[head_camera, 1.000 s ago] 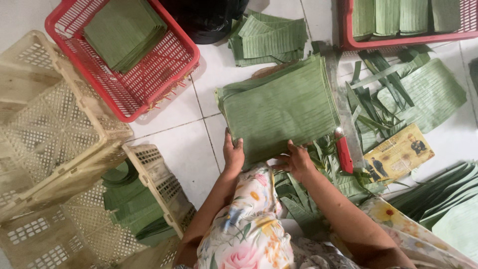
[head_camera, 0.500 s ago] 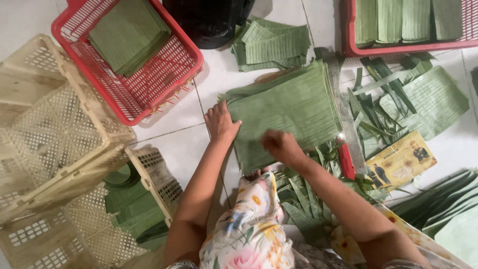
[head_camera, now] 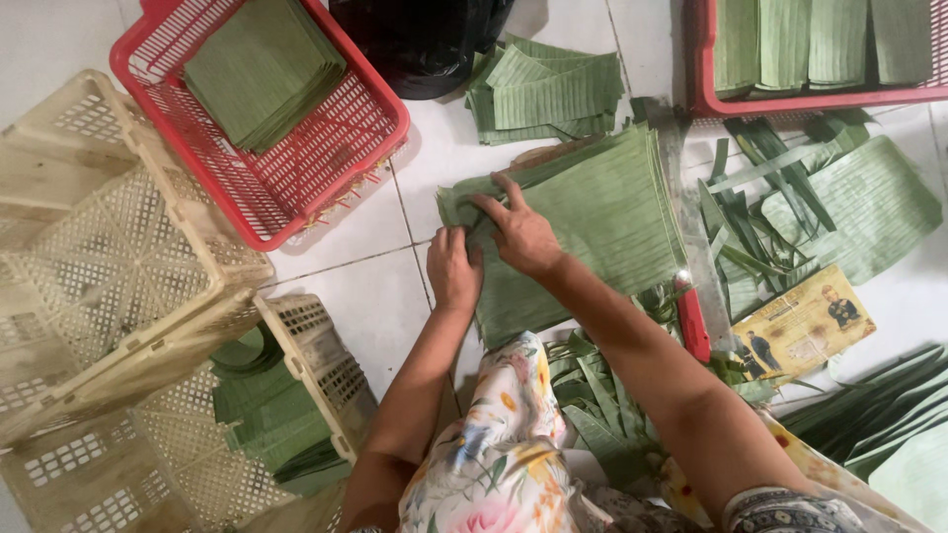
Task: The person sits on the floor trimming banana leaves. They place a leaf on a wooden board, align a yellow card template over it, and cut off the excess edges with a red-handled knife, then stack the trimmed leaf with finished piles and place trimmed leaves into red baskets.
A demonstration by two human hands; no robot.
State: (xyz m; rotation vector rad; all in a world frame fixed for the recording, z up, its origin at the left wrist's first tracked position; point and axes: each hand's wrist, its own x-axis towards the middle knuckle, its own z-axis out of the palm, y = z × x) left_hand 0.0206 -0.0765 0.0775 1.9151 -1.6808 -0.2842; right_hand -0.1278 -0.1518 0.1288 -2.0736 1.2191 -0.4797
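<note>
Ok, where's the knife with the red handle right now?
In the head view the red-handled knife lies on the white tiled floor, just right of the big stack of banana leaves under both hands, and left of the yellow printed card.

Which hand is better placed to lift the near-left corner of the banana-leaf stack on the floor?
Probably the left hand: it rests on the left edge of the leaf stack, right at that corner. The right hand lies farther in on top, fingers spread flat, better suited to steadying.

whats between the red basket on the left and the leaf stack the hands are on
Only bare white floor tile lies between the red basket and the leaf stack, as the head view shows.
</note>
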